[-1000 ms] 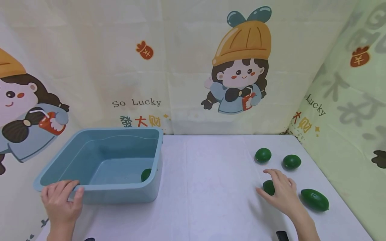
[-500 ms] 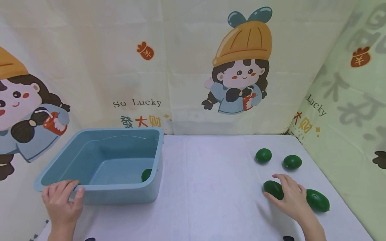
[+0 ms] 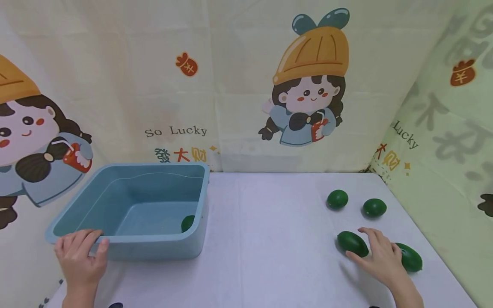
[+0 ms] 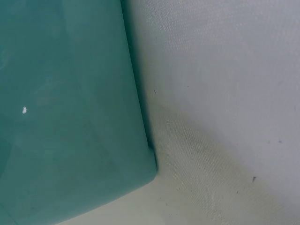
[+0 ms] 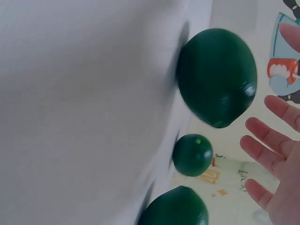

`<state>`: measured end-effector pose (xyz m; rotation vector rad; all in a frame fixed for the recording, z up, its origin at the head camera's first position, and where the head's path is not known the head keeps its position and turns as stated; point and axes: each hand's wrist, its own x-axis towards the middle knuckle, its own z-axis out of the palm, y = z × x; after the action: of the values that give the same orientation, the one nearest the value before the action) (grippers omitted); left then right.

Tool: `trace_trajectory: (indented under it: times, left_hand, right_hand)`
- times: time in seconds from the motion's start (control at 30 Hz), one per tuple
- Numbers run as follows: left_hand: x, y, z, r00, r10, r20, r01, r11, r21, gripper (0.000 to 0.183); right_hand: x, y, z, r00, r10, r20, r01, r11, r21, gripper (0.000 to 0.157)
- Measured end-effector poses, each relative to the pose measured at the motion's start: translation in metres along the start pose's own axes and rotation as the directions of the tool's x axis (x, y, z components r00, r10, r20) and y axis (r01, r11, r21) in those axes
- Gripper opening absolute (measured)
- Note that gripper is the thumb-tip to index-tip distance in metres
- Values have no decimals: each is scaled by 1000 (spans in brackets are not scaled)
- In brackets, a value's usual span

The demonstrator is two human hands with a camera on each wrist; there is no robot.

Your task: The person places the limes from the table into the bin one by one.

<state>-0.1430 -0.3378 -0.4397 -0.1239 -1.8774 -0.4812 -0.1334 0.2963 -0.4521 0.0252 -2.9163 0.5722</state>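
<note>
My left hand (image 3: pixel 81 259) grips the near left rim of a blue plastic bin (image 3: pixel 154 248), fingers over the edge and thumb outside. The left wrist view shows only the bin's outer wall (image 4: pixel 75 103) and the cloth. On the right, my right hand (image 3: pixel 381 256) hovers with spread, slightly bent fingers, holding nothing. Just left of it lies a dark green, glossy lime (image 3: pixel 352 244), thumb and forefinger close by; in the right wrist view this lime (image 5: pixel 217 77) sits apart from the fingertips (image 5: pixel 253 124). A longer green fruit (image 3: pixel 410 258) is partly hidden behind the hand.
Two more limes, a rounder one (image 3: pixel 337 199) and an oval one (image 3: pixel 374 208), lie farther back on the white tablecloth (image 3: pixel 269 239). Inside the bin, another green fruit (image 3: pixel 188 223) shows near the right wall. Printed cloth hangs behind and along the right side.
My right hand has drawn back to the right and towards me, uncovering more of the nearby lime and covering part of the longer fruit. My left hand stays on the bin's rim.
</note>
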Motion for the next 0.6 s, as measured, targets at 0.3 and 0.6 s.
trace_trajectory:
  times: [0.3, 0.6]
  left_hand:
    - [0, 1, 1, 1000, 2, -7, -2, 1000, -4, 71]
    - [2, 3, 2, 1000, 9, -28, -9, 1000, -6, 72]
  right_hand:
    - [-2, 14, 2, 1000, 10, 21, -10, 1000, -12, 75]
    - [-2, 20, 4, 999, 14, 45, -13, 1000, -20, 78]
